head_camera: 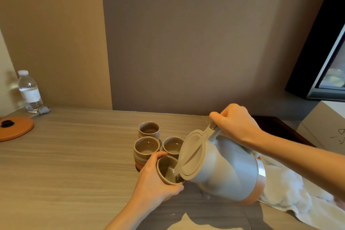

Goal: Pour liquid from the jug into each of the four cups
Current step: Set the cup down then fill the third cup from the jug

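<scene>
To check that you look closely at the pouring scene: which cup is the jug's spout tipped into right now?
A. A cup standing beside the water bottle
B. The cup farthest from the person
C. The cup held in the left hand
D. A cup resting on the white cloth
C: the right hand tilts the jug so that its spout dips into the cup gripped by the left hand, with liquid visible running in.

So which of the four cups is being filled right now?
The nearest cup, tilted and held in the left hand under the jug's spout. The other three cups stand upright on the table behind it.
</scene>
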